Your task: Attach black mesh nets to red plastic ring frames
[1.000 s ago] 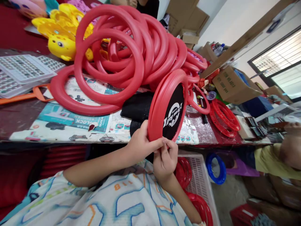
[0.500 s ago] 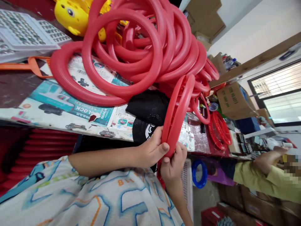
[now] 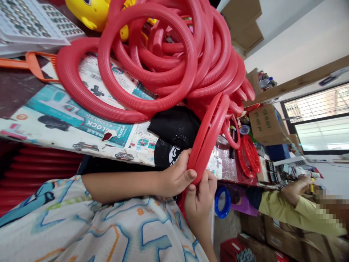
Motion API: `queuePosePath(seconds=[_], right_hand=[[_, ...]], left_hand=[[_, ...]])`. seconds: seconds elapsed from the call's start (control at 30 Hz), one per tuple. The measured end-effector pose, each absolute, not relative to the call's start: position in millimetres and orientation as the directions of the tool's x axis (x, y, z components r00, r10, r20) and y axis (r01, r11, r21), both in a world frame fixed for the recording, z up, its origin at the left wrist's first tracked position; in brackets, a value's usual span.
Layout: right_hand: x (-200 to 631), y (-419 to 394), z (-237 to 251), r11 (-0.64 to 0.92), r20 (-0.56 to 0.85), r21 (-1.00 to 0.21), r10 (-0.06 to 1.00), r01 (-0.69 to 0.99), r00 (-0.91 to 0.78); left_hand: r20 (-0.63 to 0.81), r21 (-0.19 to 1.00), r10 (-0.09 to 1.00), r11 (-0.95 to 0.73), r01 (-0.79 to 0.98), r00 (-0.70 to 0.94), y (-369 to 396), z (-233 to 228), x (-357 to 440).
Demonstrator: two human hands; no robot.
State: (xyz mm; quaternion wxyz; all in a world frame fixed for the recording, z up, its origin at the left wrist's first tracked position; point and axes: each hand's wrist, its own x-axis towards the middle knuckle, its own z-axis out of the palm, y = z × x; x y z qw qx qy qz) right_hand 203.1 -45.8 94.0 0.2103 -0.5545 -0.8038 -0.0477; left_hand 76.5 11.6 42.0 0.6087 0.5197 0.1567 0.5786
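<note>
Pinched at its lower edge, a red ring frame (image 3: 209,133) is held upright and edge-on just in front of the table (image 3: 16,94), so that its two stacked rims can be seen and pressed together. The left hand (image 3: 177,176) is closed on the near side of the rim, thumb laid across the edge; the right hand (image 3: 200,193) is closed on the same edge from below, fingertips set against the seam. Just behind the frame, black mesh discs (image 3: 174,134) with white print lie on printed card sheets (image 3: 81,120), within easy reach. Farther back, a pile of red rings (image 3: 163,58) leans across the table, with a yellow toy (image 3: 92,14) and a clear tray (image 3: 27,25) beyond it. Off to the right, another person's arm in a yellow sleeve (image 3: 294,214) is stretched toward a cluttered surface, near a blue ring (image 3: 222,202).
</note>
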Motion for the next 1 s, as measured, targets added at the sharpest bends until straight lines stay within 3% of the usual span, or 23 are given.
queuePosePath(seconds=[0.2, 0.4, 0.53, 0.63, 0.77, 0.83, 0.9, 1.0], right_hand=[[200.6, -43.2, 91.0, 0.382, 0.356, -0.164, 0.883, 0.909, -0.306], [188.5, -34.5, 77.7, 0.371, 0.314, -0.165, 0.898, 0.914, -0.308], [182.8, -29.8, 78.4, 0.421, 0.236, -0.118, 0.891, 0.899, -0.387], [196.9, -17.4, 87.9, 0.440, 0.262, -0.036, 0.871, 0.897, -0.416], [240.2, 16.1, 109.8, 0.237, 0.571, -0.055, 0.804, 0.970, -0.164], [261.2, 30.7, 124.2, 0.230, 0.550, -0.166, 0.829, 0.959, -0.103], [274.4, 38.8, 138.1, 0.303, 0.448, -0.289, 0.881, 0.908, -0.152], [277.7, 40.1, 151.1, 0.468, 0.334, -0.287, 0.867, 0.836, -0.370]], left_hand=[[0.354, 0.862, 0.884, -0.182, -0.473, 0.305, 10.5, 45.1, 67.8], [0.035, 0.999, 0.972, -0.026, -0.039, 0.231, 16.4, 58.2, 45.8], [-0.057, 0.997, 0.989, 0.064, -0.042, 0.140, 22.5, 56.1, 29.3], [-0.015, 0.989, 0.990, 0.035, -0.146, 0.139, 27.6, 43.3, 11.0], [0.079, 0.982, 0.964, -0.032, -0.185, 0.254, 33.8, 23.2, -28.5], [0.147, 0.981, 0.921, -0.090, -0.169, 0.361, 37.5, 19.6, -48.8], [0.206, 0.978, 0.858, -0.160, -0.135, 0.471, 41.3, 22.3, -63.9], [0.250, 0.965, 0.775, -0.249, -0.083, 0.580, 45.1, 33.2, -74.3]])
